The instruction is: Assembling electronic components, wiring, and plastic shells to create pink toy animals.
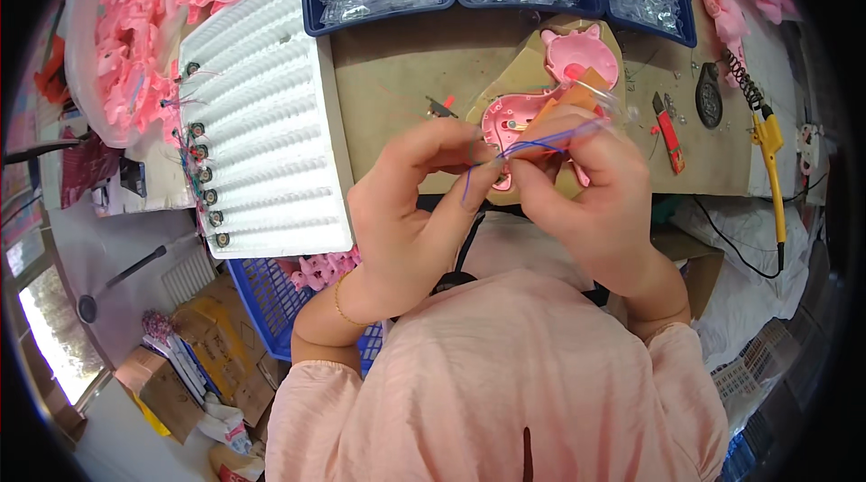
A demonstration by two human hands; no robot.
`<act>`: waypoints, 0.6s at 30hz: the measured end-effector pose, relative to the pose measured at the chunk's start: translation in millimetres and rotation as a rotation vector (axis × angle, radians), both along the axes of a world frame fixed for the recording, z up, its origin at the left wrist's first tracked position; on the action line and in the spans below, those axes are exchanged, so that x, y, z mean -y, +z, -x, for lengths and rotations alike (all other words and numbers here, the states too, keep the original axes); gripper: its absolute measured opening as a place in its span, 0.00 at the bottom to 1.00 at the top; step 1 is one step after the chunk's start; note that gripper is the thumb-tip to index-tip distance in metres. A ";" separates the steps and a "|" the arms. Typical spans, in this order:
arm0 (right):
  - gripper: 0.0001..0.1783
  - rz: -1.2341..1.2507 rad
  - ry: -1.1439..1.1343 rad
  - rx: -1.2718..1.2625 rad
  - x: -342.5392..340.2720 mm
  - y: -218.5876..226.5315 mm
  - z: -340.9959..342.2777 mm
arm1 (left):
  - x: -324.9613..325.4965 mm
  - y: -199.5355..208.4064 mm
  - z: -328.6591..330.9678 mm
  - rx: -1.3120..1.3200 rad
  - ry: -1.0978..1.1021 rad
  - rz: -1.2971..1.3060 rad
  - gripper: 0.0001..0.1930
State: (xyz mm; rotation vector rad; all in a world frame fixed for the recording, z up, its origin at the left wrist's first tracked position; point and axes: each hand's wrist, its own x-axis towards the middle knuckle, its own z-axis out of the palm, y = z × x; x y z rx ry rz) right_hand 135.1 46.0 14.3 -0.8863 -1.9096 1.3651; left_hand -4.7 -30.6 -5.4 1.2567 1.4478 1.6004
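Note:
Close in front of me, thin blue wires are held between both hands. My left hand is closed, thumb and forefinger pinching their left ends. My right hand pinches the same wires a little to the right, and the wires run on across its fingers. Behind the right fingers sits a flat orange piece; whether the hand grips it, I cannot tell. Beyond the hands lies an open pink plastic toy shell with small fittings inside, partly covered by my fingers. A pink animal-head part adjoins it, on brown cardboard.
White ridged foam tray to the left, small round wired parts along its edge. Blue bins of clear plastic pieces stand at the back. To the right: a red cutter knife, dark oval object and yellow soldering iron. Pink shells pile far left.

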 end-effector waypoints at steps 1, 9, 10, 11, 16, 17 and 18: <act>0.06 0.001 -0.001 0.002 -1.3 1.2 -0.8 | -1.0 3.3 -0.9 0.002 -0.001 0.001 0.14; 0.11 0.436 0.003 -0.119 0.0 -5.0 -2.1 | -5.1 10.9 1.1 0.668 -0.054 0.227 0.17; 0.11 0.438 0.003 -0.118 1.5 -6.3 0.2 | -5.2 8.7 -0.3 0.669 -0.054 0.229 0.17; 0.08 0.191 0.000 -0.060 1.8 -8.3 3.0 | -5.8 3.2 -1.3 0.346 0.003 0.093 0.17; 0.06 0.052 -0.021 0.065 -0.8 -3.8 0.7 | -4.9 -5.2 3.8 -0.559 -0.002 -0.190 0.18; 0.06 0.052 -0.020 0.064 -3.1 -1.2 1.8 | -4.5 -6.2 2.7 -0.561 -0.001 -0.190 0.18; 0.05 0.416 -0.022 -0.005 -7.7 2.7 3.6 | -4.6 -8.1 0.0 -0.421 0.020 -0.188 0.17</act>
